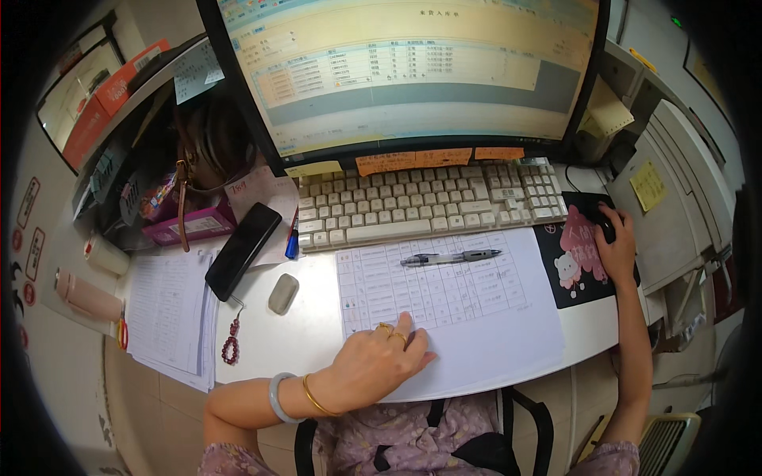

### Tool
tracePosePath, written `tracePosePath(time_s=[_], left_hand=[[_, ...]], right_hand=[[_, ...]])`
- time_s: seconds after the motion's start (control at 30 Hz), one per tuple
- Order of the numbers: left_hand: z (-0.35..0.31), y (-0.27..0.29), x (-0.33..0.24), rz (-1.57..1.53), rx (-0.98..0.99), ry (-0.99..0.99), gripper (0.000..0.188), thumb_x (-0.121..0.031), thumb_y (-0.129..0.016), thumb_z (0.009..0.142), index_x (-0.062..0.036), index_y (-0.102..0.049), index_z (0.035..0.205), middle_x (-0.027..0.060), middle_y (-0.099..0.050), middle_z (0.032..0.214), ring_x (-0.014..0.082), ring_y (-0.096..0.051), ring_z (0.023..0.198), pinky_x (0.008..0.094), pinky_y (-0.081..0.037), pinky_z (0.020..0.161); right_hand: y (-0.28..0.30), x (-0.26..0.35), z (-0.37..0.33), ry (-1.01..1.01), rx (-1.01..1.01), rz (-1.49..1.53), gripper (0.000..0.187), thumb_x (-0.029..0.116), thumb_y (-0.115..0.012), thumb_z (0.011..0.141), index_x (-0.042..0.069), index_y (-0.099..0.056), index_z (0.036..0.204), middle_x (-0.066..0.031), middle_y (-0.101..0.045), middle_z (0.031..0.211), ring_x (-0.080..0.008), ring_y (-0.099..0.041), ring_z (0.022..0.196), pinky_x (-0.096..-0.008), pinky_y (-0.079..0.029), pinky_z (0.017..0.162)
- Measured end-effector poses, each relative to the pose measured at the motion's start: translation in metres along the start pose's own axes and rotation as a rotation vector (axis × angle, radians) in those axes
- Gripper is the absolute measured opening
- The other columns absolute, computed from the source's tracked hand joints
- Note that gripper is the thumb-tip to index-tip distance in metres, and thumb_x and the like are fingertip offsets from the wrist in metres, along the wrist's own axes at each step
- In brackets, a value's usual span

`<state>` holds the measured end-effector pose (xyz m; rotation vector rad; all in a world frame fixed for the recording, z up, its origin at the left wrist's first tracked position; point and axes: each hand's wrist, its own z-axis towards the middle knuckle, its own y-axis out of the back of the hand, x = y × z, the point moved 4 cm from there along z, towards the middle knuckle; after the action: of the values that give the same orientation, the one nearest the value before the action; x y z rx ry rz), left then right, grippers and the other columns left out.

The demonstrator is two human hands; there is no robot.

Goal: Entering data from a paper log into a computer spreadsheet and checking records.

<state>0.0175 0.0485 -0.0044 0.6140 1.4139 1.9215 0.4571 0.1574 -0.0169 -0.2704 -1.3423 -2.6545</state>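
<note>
My left hand (379, 355) rests on the printed table sheet (484, 333), its index finger stretched out onto the lower rows and its other fingers partly bent. Nothing is held in it. Gold rings are on its fingers, and a pale bangle and a thin gold bracelet circle the wrist. Across the upper part of that sheet lies a grey and clear pen (451, 258). At the right, my right hand (619, 250) covers a black computer mouse (606, 224) on a dark mouse pad (567, 297) with a white cartoon figure.
A beige keyboard (397, 208) stands below the monitor (429, 103), which displays a table. Left of the sheet are an eraser-like grey block (283, 294), a black phone (244, 250) with a beaded strap, a blue-capped pen (293, 242) and stacked papers (167, 317). A printer (683, 190) stands right.
</note>
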Motion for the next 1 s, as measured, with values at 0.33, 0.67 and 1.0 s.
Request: tracePosePath(time_s=[0.33,0.67,1.0], left_hand=[[-0.001,-0.001,0.0,0.003,-0.032,-0.002,0.031,-0.033,-0.073,0.083,-0.0054,-0.064,0.095,0.0198,-0.067,0.101,0.0175,-0.06,0.055,0.0281,-0.048,0.044],[0.0,0.0,-0.003,0.032,-0.055,-0.016,0.034,-0.032,-0.074,0.082,-0.0029,-0.065,0.096,0.0243,-0.068,0.103,0.0169,-0.057,0.051,0.0269,-0.047,0.044],[0.0,-0.001,-0.001,0.042,-0.034,-0.013,0.035,-0.033,-0.074,0.082,-0.0026,-0.066,0.097,0.0235,-0.067,0.104,0.0172,-0.058,0.053,0.0272,-0.047,0.045]], right_hand=[[-0.003,0.0,0.002,-0.046,0.031,0.001,0.042,0.016,-0.064,0.081,0.018,-0.063,0.123,-0.0164,-0.054,0.124,-0.0358,-0.058,0.111,-0.0403,-0.048,0.095],[-0.005,-0.007,0.002,0.017,-0.006,-0.031,0.043,0.02,-0.065,0.083,0.021,-0.062,0.125,-0.016,-0.053,0.125,-0.0354,-0.058,0.111,-0.0399,-0.048,0.093],[-0.006,-0.005,0.004,0.02,0.007,-0.07,0.044,0.022,-0.064,0.083,0.023,-0.06,0.128,-0.0166,-0.053,0.125,-0.036,-0.058,0.111,-0.0405,-0.048,0.092]])
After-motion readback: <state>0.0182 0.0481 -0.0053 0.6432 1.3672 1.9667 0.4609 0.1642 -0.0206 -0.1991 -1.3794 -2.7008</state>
